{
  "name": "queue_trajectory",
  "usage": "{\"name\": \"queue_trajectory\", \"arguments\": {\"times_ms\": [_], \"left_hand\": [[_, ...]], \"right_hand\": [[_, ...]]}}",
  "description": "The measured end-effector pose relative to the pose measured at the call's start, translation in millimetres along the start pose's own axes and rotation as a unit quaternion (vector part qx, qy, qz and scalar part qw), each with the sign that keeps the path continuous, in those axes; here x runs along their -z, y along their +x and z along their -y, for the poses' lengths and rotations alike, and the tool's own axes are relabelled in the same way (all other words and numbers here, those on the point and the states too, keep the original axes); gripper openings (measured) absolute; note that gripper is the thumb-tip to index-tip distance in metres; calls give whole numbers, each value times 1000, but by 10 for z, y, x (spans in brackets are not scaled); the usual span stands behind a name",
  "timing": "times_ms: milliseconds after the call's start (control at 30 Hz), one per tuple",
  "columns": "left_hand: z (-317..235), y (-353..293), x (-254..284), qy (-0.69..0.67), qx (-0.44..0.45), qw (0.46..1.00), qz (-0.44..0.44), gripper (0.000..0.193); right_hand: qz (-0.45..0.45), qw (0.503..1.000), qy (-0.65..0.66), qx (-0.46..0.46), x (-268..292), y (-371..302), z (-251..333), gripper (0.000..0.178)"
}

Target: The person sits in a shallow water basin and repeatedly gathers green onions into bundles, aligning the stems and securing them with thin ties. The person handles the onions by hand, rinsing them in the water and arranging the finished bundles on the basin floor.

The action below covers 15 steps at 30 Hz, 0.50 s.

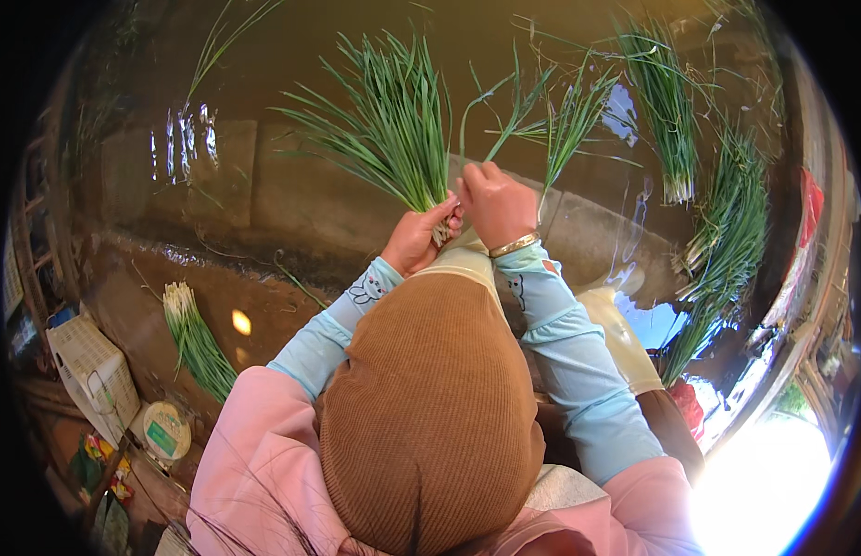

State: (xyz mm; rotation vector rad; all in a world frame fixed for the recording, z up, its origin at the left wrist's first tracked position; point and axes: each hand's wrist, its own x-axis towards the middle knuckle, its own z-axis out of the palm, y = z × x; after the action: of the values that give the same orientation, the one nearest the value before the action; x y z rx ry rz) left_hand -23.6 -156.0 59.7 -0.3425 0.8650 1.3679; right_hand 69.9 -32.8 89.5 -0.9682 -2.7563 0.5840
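My left hand (416, 239) is wrapped round the pale lower ends of a bunch of spring onions (393, 130), whose long green leaves fan out away from me over brown water. Right beside its thumb is my right hand (497, 204), closed with its fingertips bent inward. Whatever it pinches is hidden, though a thin green leaf rises next to its fingers. A few loose spring onions (571, 120) float just beyond my right hand. Light blue sleeves cover both forearms, and a gold bangle (515, 245) circles the right wrist.
Bunches of spring onions lie at the far right (666, 111), the right (736, 218) and the lower left (197, 334). A submerged concrete ledge (310, 181) crosses the water. A cream plastic basket (95, 375) stands at left. Brown ribbed cloth (430, 408) fills the near middle.
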Motion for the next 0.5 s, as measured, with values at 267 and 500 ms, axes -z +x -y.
{"name": "queue_trajectory", "arguments": {"times_ms": [267,500], "left_hand": [[8,8,136,-7,-4,998,-60,18],[-35,15,19,4,-5,998,-66,20]], "right_hand": [[42,964,162,207,112,2,-37,14],[30,952,236,193,231,8,43,9]]}}
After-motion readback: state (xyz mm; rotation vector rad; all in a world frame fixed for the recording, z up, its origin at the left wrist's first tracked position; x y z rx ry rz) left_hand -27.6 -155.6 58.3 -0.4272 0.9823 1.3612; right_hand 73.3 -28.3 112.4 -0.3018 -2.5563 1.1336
